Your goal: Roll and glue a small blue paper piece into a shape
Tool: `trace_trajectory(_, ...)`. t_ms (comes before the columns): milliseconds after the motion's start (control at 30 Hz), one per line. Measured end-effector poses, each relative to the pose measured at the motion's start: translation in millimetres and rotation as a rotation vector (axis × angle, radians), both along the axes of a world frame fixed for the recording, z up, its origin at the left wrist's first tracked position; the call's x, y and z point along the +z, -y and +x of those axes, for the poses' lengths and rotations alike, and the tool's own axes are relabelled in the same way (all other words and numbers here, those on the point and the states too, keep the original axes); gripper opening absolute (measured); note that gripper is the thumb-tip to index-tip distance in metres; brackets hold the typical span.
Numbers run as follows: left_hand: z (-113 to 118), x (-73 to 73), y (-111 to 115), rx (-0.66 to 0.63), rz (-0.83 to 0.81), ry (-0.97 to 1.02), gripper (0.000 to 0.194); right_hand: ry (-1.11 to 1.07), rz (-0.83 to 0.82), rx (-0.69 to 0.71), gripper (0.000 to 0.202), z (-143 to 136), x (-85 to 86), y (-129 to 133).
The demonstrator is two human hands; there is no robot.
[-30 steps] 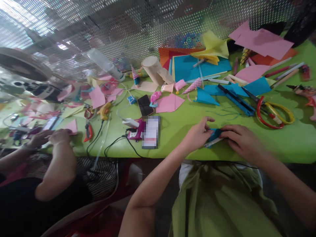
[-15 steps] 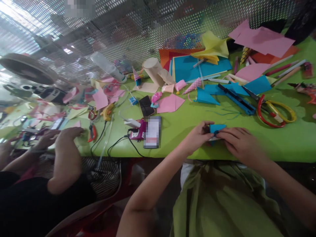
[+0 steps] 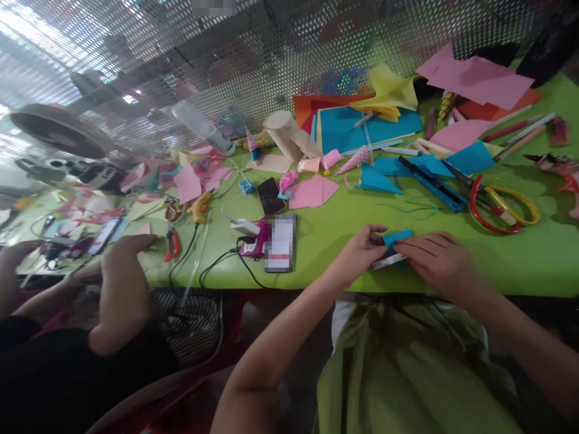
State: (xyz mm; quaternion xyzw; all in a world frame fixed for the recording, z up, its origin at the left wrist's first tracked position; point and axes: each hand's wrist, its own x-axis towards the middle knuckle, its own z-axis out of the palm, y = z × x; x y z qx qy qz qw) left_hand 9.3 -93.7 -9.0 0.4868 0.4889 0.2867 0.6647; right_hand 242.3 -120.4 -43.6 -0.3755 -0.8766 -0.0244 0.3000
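Shifted blue paper (image 3: 398, 237), partly hidden by hands (image 3: 360, 256) (image 3: 438, 260)

The person's left hand (image 3: 364, 256) has drawn in its raised forefinger, and the small folded blue paper piece (image 3: 398, 237) now shows more above the fingers. A co-worker's hand (image 3: 136, 242) has stretched closer to the red-handled metal pliers (image 3: 172, 246).
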Motion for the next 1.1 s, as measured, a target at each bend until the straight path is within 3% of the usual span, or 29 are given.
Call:
trace_trajectory(200, -16, -3.1, 11, -0.116, 0.667, -0.371, 0.049, -0.132, -0.232, -0.042, 0.026, 4, 0.8, 1)
trace_trajectory(367, -4, -25.7, 40, 0.059, 0.911, -0.578, 0.077, -0.197, -0.325, -0.056, 0.03, 3, -1.3, 1)
trace_trajectory(467, 6, -38.2, 54, 0.204, 1.181, -0.754, 0.058, -0.181, -0.332, -0.058, 0.035, 0, -1.5, 2)
trace_trajectory(533, 8, -40.2, 57, 0.186, 1.278, -0.819, 0.044, -0.159, -0.328, -0.063, 0.037, -1, -0.8, 3)
trace_trajectory(700, 9, -34.1, 52, 0.007, 1.196, -0.865, 0.028, -0.125, -0.332, -0.073, 0.041, 0, 0.2, 6)
trace_trajectory(1000, 11, -32.0, 49, -0.077, 1.08, -0.828, 0.014, -0.08, -0.306, -0.08, 0.045, 1, -0.9, 14)
trace_trajectory(1100, 10, -30.9, 48, -0.077, 1.067, -0.819, 0.012, -0.139, -0.332, -0.057, 0.034, 2, 1.1, 16)
